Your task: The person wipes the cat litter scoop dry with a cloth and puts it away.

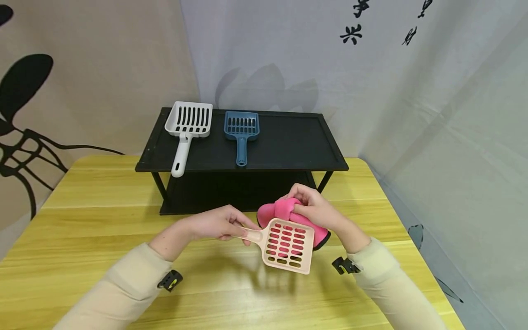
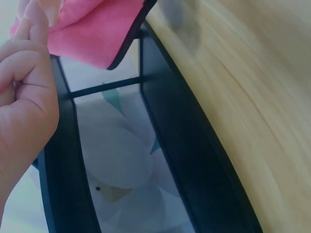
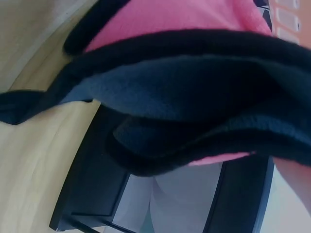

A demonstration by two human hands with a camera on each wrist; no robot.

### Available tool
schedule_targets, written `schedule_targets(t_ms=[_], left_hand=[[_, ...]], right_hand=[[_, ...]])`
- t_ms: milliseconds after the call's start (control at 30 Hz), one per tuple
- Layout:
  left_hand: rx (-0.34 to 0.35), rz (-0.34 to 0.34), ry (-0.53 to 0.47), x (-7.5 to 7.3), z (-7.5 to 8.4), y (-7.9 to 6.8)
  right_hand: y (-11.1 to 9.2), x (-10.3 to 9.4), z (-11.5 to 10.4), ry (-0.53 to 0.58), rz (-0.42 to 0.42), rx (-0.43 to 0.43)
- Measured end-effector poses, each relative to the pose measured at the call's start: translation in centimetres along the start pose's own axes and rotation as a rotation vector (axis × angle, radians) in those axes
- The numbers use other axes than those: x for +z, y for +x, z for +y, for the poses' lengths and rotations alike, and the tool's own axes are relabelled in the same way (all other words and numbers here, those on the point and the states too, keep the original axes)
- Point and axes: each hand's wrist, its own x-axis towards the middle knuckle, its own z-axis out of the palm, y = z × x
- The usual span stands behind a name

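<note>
My left hand [image 1: 222,223] pinches the handle of a beige slotted litter scoop [image 1: 288,245], its head held out to the right above the table. Bunched in my right hand [image 1: 313,206] is a pink cloth [image 1: 275,211] with black edging, just behind the scoop head; pink shows through the slots. In the left wrist view the left hand [image 2: 26,82] has curled fingers beside the pink cloth [image 2: 97,36], and the scoop is mostly hidden. The right wrist view is filled by the cloth's dark grey underside [image 3: 184,92], with the scoop's slotted edge [image 3: 287,22] at the upper right.
A two-tier black rack [image 1: 288,137] stands at the back of the wooden table [image 1: 103,238]. On its top lie a white slotted scoop [image 1: 182,151] at left and a blue slotted scoop [image 1: 241,145] beside it. A pale curtain [image 1: 264,50] hangs behind.
</note>
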Motion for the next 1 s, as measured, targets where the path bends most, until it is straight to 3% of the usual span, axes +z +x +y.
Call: schedule_targets(t_ms=[133,400,600,700,833,1000], left_hand=[[0.001,0.008,0.004,0.1,0.3,-0.1],[0.043,0.014,-0.004,-0.2,0.0,-0.4],[0.012,0.040,-0.016,-0.5,-0.3,-0.8],[0.039,0.027,0.012,-0.8,-0.4,-1.2],[0.104,0.000,0.058,-1.1,0.1,-1.7],[0.154,0.001,0.106,-0.9,1.4,-1.2]], right_hand=[[0.1,0.1,-0.2,-0.006,-0.060,0.000],[-0.1,-0.5,0.1,0.023,-0.077,0.010],[-0.5,-1.2,0.3,0.093,-0.082,-0.009],[-0.7,-1.6,0.8,0.183,-0.077,-0.008],[-0.7,-2.1,1.7,0.402,-0.083,0.005],[-0.1,-1.4,2.3,0.610,-0.102,0.053]])
